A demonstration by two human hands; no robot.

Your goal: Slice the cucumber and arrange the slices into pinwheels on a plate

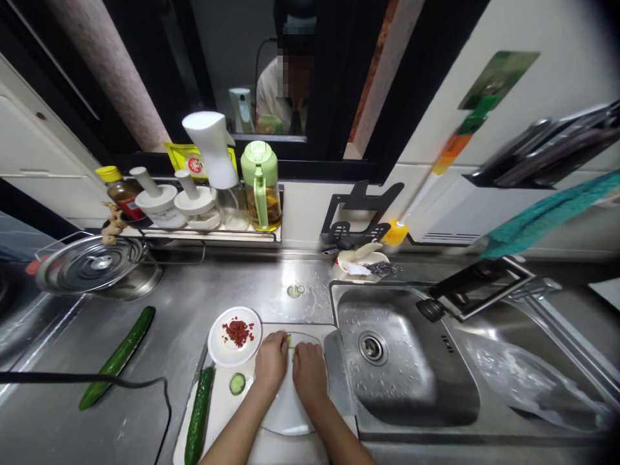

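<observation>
My left hand and my right hand are side by side above a white plate, fingers curled inward. Between the fingertips shows a bit of pale green cucumber slice, pinched by both hands and mostly hidden. Beneath the plate is a white cutting board. A round cucumber slice lies on the board left of my left wrist. Chopped red pieces sit in a small white dish at the board's upper left. A whole cucumber rests along the board's left edge.
To the right is a steel sink with a black faucet over it. Another cucumber lies on the left counter, crossed by a dark cable. Behind stand an oil bottle, seasoning jars and a lidded pot.
</observation>
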